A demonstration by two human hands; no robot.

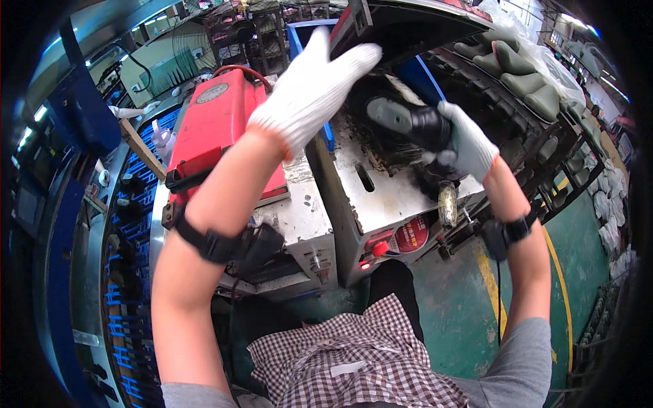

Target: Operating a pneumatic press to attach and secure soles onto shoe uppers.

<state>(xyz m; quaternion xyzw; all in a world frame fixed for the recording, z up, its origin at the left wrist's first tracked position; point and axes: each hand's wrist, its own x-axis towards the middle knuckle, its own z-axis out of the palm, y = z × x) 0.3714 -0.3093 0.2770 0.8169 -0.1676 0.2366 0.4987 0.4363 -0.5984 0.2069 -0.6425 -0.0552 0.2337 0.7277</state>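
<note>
My left hand (309, 92), in a white knit glove, is raised with its thumb and fingers apart and nothing in it. It is nearest to the lifted dark lid (415, 30) of a machine; whether it touches the lid I cannot tell. My right hand (469, 143), also gloved, grips a black shoe (428, 128) at one end. The shoe lies on its side or upside down, its grey sole patch (389, 114) showing, above the worn metal machine top (391, 194). The right fingertips are partly hidden behind the shoe.
A red machine (212, 129) stands to the left, beside blue racks (136, 231). On the machine's front are a red knob (379, 248) and a taped handle (447, 204). Grey-green shoe lasts (530, 92) fill a rack at right. Yellow lines (491, 285) mark the green floor.
</note>
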